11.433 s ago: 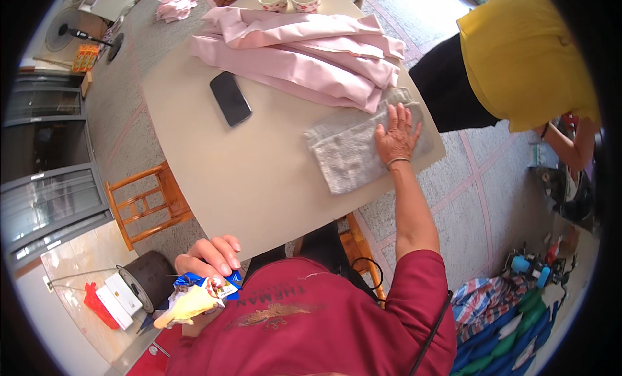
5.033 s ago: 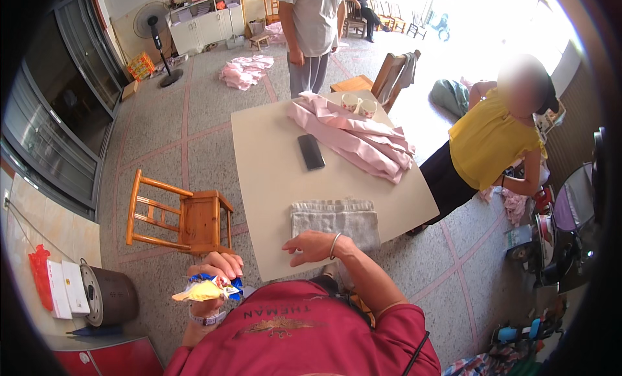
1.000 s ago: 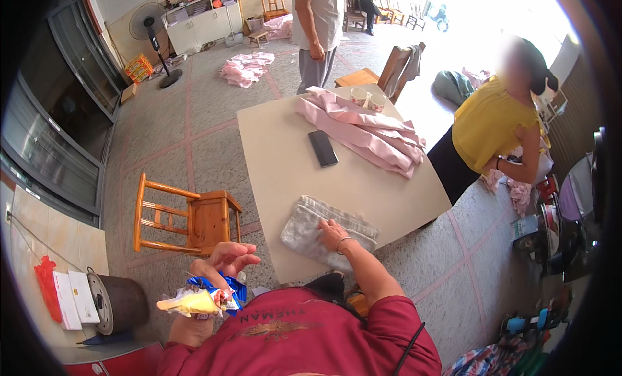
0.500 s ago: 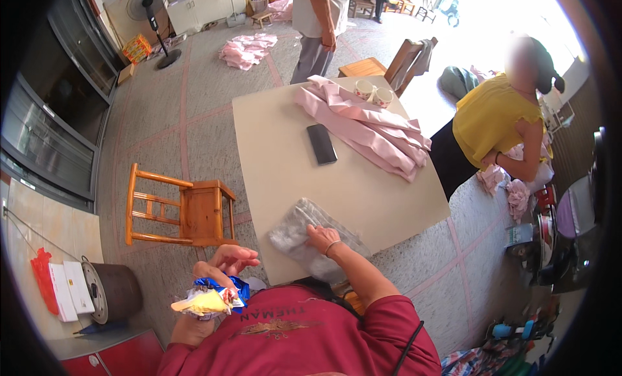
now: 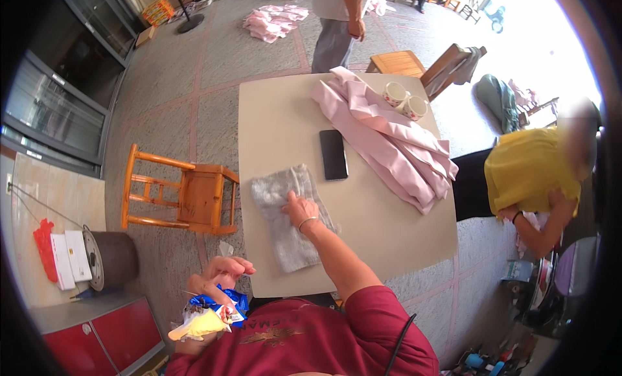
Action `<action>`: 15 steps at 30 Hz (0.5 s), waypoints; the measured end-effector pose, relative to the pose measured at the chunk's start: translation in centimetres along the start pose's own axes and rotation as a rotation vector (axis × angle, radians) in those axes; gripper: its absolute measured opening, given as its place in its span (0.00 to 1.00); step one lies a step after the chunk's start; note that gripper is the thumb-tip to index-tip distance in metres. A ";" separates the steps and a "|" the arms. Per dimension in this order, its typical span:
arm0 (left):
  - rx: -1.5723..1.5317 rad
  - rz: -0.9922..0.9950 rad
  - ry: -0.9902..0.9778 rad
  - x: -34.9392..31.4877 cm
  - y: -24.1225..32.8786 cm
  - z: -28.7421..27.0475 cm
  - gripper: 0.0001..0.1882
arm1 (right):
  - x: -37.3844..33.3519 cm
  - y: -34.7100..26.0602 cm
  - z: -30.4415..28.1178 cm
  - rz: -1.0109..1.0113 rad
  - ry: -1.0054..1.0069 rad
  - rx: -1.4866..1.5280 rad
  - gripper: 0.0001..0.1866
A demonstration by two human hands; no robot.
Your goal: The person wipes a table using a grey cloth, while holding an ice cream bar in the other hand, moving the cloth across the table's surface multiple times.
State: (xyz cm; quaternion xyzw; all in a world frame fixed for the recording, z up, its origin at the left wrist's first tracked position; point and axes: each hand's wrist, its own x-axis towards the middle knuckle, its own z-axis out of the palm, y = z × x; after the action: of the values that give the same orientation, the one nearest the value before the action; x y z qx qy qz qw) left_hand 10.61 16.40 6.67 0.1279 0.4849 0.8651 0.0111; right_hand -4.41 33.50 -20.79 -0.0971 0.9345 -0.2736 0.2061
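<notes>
A table bears grey cloth, phone, pink fabric, cups.

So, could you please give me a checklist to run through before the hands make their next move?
1. Right hand on the grey cloth: ok, touching its upper side.
2. Left hand free: not ok, it holds a blue wrapper with something yellow.
3. Black phone clear of the cloth: ok, a narrow gap shows.
4. Pink fabric apart from the cloth: ok, the phone lies between them.
5. Two cups upright: ok, standing beside the pink fabric.
6. Cloth smooth underneath: cannot tell, its underside is hidden.
</notes>
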 end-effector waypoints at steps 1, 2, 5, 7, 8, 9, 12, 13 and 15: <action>-0.004 0.004 0.037 -0.5 0.1 0.1 0.11 | 0.7 -0.2 0.0 -0.001 0.022 0.014 0.17; 0.012 0.045 0.045 -0.8 -0.2 -0.3 0.10 | 1.4 -0.2 -0.1 0.000 0.044 0.030 0.16; 0.027 0.101 0.044 -2.0 0.2 -1.0 0.10 | 2.8 -0.6 -0.5 0.035 0.052 -0.008 0.16; -0.013 0.120 0.033 -3.4 0.2 -2.2 0.10 | 2.6 -0.7 0.0 0.084 0.048 -0.058 0.19; -0.012 0.118 0.035 -4.2 0.5 -2.6 0.10 | 2.4 -0.6 0.8 0.113 0.057 -0.077 0.22; -0.009 0.122 0.033 -4.9 0.9 -3.0 0.10 | 2.4 -0.7 1.2 0.138 0.071 -0.097 0.24; 0.070 0.119 -0.019 -6.5 2.6 -4.3 0.15 | -0.1 -2.2 0.1 0.156 -0.007 -0.092 0.26; 0.068 0.115 -0.016 -7.3 3.2 -4.8 0.15 | -1.2 -2.5 0.3 0.158 0.002 -0.086 0.25; 0.058 0.100 -0.014 -9.0 4.5 -5.9 0.15 | -3.9 -2.9 1.6 0.180 0.010 -0.088 0.31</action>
State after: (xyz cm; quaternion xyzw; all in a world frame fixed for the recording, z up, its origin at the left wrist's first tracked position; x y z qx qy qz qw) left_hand 18.44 7.75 5.61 0.1585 0.5026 0.8493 -0.0326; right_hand -0.03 31.48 -19.16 -0.0203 0.9516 -0.2129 0.2207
